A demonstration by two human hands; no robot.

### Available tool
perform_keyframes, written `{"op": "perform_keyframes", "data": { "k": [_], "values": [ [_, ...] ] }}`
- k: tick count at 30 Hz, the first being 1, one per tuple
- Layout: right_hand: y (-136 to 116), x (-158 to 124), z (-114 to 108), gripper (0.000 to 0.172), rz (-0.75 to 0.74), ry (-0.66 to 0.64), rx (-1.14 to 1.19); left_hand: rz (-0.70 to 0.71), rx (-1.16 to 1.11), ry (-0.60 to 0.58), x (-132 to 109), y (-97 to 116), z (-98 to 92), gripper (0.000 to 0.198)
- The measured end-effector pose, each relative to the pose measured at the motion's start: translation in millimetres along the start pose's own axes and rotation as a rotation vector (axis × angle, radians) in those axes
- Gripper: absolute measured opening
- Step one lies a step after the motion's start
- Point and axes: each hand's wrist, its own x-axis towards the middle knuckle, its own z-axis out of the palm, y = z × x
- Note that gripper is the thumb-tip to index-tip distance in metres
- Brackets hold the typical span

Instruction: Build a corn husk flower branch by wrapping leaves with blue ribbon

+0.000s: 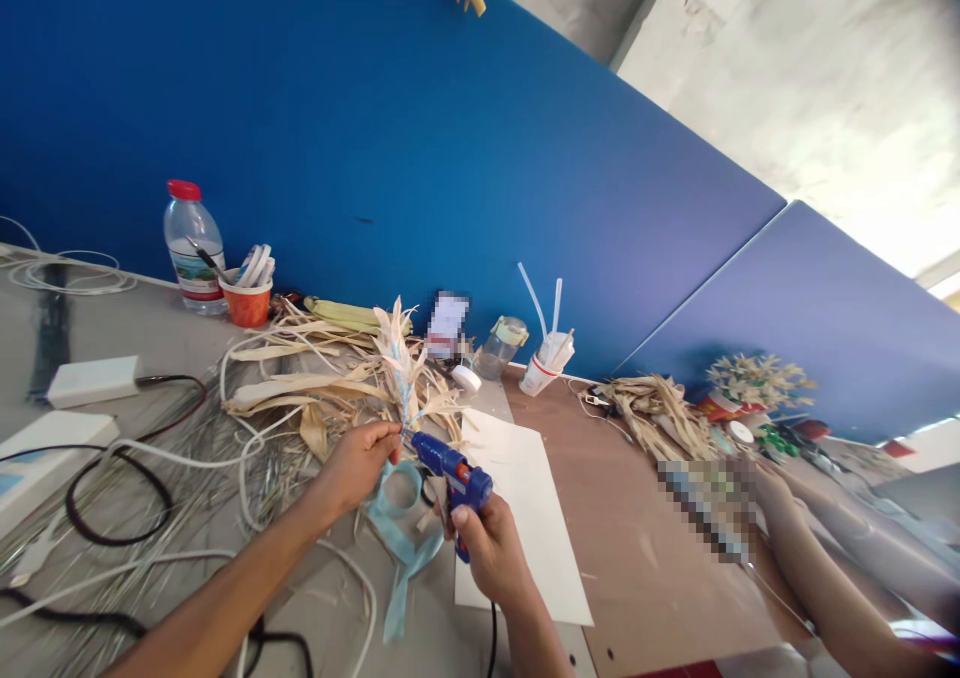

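My left hand pinches the lower stem of a corn husk flower spray, which stands upright with pale petals and light blue wrapping along its stem. My right hand is closed round the handle of a blue hot glue gun. The gun's nozzle points left at the stem, close to my left fingertips; whether it touches cannot be made out. Below the hands lies a loose roll of light blue ribbon, its tail trailing toward me. Dried corn husks are heaped behind my left hand.
Thin wires and white cables tangle on the left near a white power box. White paper lies at right. A bottle, orange cup, glass jar and straw cup line the blue partition. Another person's arm is far right.
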Motion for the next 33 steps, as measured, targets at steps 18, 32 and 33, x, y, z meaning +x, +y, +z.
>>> {"op": "perform_keyframes", "data": {
  "k": [18, 32, 33],
  "values": [
    [-1.7, -0.1, -1.4, 0.030, -0.004, -0.025, -0.026, 0.013, 0.023, 0.005, 1.0, -2.6, 0.3, 0.028],
    [3.4, -1.5, -2.1, 0.025, -0.007, 0.017, -0.060, -0.002, 0.029, 0.001, 0.2, -2.3, 0.0, 0.026],
    [3.1, -1.4, -2.0, 0.026, -0.006, 0.018, -0.057, -0.004, 0.027, 0.002, 0.2, -2.3, 0.0, 0.026]
  ]
}}
